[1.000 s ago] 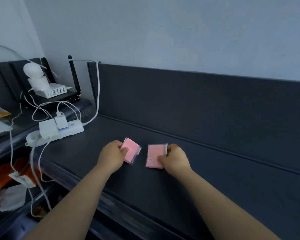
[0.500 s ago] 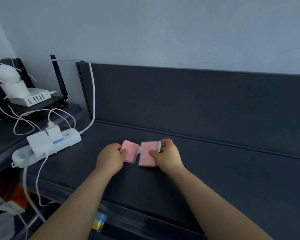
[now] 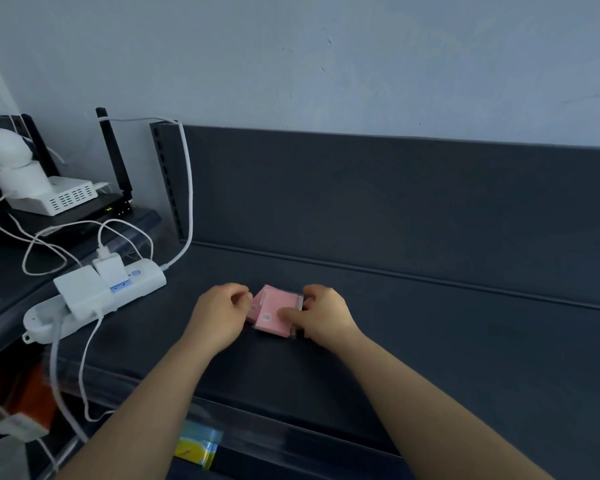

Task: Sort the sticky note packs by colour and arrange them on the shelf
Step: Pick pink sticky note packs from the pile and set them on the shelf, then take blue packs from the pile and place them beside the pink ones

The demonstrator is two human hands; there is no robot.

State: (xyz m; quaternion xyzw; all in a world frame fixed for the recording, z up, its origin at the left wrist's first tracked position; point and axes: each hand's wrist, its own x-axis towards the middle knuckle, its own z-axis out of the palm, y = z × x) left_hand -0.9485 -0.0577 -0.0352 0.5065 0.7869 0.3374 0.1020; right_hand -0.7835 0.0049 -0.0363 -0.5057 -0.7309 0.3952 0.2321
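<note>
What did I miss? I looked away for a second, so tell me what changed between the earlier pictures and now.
Both hands drew together: the right hand slid the upper pink pack leftward onto the lower pink pack, which the left hand holds. Both grips unchanged; packs stay on the shelf; power strip unmoved.

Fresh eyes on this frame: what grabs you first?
Two pink sticky note packs overlapping mid-shelf: the right hand grips the upper pack, and the left hand sits at the edge of the lower pack. Next, the white power strip with its tangle of cables at the left end of the dark shelf.
</note>
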